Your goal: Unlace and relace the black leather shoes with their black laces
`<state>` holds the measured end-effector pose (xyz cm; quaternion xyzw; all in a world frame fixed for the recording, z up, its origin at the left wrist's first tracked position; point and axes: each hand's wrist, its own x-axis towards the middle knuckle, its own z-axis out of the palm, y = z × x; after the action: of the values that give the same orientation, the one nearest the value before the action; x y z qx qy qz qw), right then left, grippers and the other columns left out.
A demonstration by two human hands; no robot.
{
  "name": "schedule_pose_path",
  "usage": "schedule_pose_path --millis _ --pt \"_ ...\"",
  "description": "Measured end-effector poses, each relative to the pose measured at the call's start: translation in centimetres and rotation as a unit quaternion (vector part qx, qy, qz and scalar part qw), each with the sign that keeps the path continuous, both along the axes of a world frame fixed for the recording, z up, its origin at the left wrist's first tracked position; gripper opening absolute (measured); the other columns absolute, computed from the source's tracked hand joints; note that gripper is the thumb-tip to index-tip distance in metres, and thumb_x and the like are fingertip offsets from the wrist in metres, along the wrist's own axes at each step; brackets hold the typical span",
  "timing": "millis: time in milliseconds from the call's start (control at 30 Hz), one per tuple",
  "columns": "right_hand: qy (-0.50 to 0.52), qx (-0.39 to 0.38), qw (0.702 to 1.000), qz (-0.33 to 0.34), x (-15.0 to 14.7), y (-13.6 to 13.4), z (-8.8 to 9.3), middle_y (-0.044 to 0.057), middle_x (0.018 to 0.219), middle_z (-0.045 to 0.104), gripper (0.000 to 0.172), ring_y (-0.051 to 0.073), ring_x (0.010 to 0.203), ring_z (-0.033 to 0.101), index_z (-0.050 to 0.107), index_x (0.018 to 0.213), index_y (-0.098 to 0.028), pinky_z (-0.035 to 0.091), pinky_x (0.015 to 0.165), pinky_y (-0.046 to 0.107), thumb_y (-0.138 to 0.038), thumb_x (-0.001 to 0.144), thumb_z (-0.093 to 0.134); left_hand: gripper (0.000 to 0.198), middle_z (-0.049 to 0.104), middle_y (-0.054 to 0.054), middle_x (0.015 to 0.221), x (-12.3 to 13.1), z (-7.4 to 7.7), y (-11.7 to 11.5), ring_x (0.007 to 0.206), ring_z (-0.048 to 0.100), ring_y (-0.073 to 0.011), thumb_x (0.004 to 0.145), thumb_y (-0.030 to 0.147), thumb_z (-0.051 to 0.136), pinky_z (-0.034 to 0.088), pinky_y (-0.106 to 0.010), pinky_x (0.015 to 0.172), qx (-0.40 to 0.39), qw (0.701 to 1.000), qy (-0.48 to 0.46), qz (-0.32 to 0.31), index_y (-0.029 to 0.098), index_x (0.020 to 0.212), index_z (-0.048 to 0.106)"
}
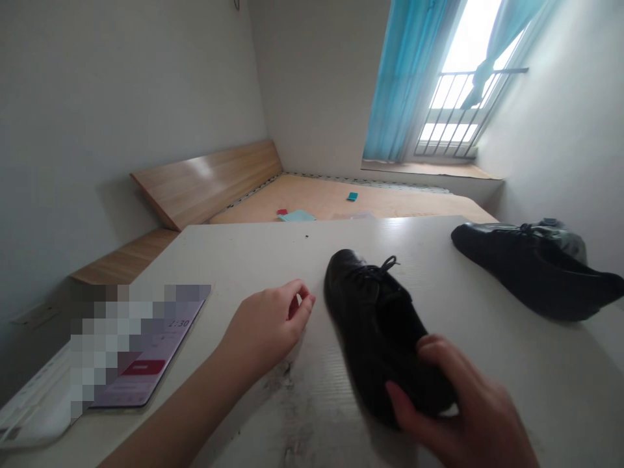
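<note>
A black lace-up shoe (363, 318) rests on the white table, its toe pointing away from me and its laces tied in a bow. At its heel, my right hand (468, 403) grips it, thumb on the left side and fingers by the opening. My left hand (277, 315) hovers or rests just left of the toe, apart from the shoe. Its fingers curl in, thumb and fingertip meeting, and nothing shows between them. A second black shoe (526, 270) is at the table's right side, with crumpled material in or behind it.
The white table (234, 260) has dark scuffs near my left forearm. On its left lie a phone (160, 351) with its screen lit and a white object (39, 416), partly blurred out. Beyond stand a bed (400, 200) with a wooden headboard (214, 179) and a blue-curtained window.
</note>
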<state>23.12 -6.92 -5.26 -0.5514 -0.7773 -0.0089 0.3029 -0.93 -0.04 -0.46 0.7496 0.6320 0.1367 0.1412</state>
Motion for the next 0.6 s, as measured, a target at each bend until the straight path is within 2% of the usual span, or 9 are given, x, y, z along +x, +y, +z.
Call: schedule_pose_path --millis 100,200,267,300,400,500,600 --pt "-0.052 0.025 0.992 -0.111 3.8 3.5 0.3 0.009 0.085 0.064 0.030 0.026 0.064 0.063 0.041 0.094 -0.025 0.042 0.057 0.037 -0.053 0.089 0.052 0.029 0.070 -0.001 0.072 0.3 0.0 -0.3 0.064 0.063 -0.0200 0.096 0.038 0.039 0.029 -0.028 0.056 -0.011 1.000 -0.004 -0.014 0.023 0.091 0.063" --pt "-0.053 0.004 0.975 -0.214 8.3 7.1 0.4 0.007 0.076 0.062 0.030 0.026 0.061 0.061 0.042 0.091 -0.028 0.039 0.057 0.036 -0.056 0.088 0.050 0.026 0.070 -0.001 0.073 0.5 -0.2 -0.4 0.065 0.063 -0.0203 0.095 0.036 0.040 0.029 -0.028 0.057 -0.024 0.999 -0.010 -0.025 0.024 0.097 0.063" --pt "-0.028 -0.017 0.961 -0.275 11.4 9.4 0.4 0.004 0.068 0.060 0.032 0.027 0.060 0.061 0.044 0.090 -0.029 0.039 0.057 0.036 -0.058 0.080 0.056 0.026 0.071 0.000 0.074 0.6 -0.3 -0.4 0.066 0.063 -0.0205 0.095 0.037 0.041 0.030 -0.028 0.057 -0.029 0.999 -0.013 -0.026 0.025 0.103 0.062" --pt "-0.025 -0.021 0.952 -0.305 12.9 10.3 0.4 0.003 0.066 0.059 0.040 0.030 0.062 0.062 0.046 0.089 -0.029 0.039 0.057 0.036 -0.060 0.071 0.063 0.027 0.071 0.000 0.074 0.6 -0.4 -0.4 0.067 0.063 -0.0205 0.095 0.038 0.041 0.030 -0.029 0.057 -0.032 0.999 -0.012 -0.025 0.025 0.105 0.062" --pt "-0.055 -0.018 0.932 -0.358 16.5 12.4 0.2 0.007 0.076 0.063 0.053 0.034 0.074 0.065 0.052 0.100 -0.027 0.041 0.061 0.037 -0.065 0.064 0.061 0.030 0.071 0.000 0.074 0.6 -0.4 -0.3 0.067 0.064 -0.0206 0.095 0.040 0.040 0.031 -0.029 0.058 -0.039 0.999 -0.009 -0.025 0.026 0.107 0.063" --pt "-0.113 0.049 0.917 -0.381 18.5 13.4 -0.2 0.016 0.098 0.066 0.066 0.035 0.089 0.065 0.058 0.113 -0.020 0.042 0.064 0.039 -0.070 0.072 0.050 0.029 0.072 0.000 0.075 0.6 -0.5 -0.4 0.069 0.065 -0.0209 0.095 0.040 0.040 0.032 -0.029 0.058 -0.044 0.999 -0.007 -0.032 0.026 0.107 0.063" --pt "-0.169 0.111 0.905 -0.375 19.2 13.6 -0.4 0.022 0.095 0.065 0.070 0.038 0.102 0.060 0.064 0.114 -0.011 0.041 0.076 0.044 -0.069 0.080 0.045 0.030 0.072 0.000 0.075 0.5 -0.7 -0.4 0.068 0.065 -0.0210 0.095 0.040 0.041 0.034 -0.030 0.059 -0.045 0.998 -0.006 -0.041 0.026 0.108 0.063"
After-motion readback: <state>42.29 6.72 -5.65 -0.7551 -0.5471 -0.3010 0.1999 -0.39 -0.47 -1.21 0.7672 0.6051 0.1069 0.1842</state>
